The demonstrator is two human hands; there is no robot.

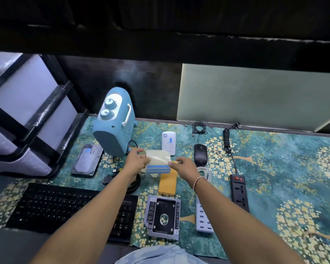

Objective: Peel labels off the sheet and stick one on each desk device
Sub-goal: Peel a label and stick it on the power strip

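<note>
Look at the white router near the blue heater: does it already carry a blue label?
Yes: the white router bears a small blue label on its top face.

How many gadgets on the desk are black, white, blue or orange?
Black: 3 - keyboard, mouse, power strip
White: 2 - small white box, USB charger
Blue: 1 - heater
Orange: 1 - orange case
Total: 7

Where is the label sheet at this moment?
In the head view the label sheet is held up mid-frame between the left hand and right hand, in front of the blue heater and above the orange case.
</note>
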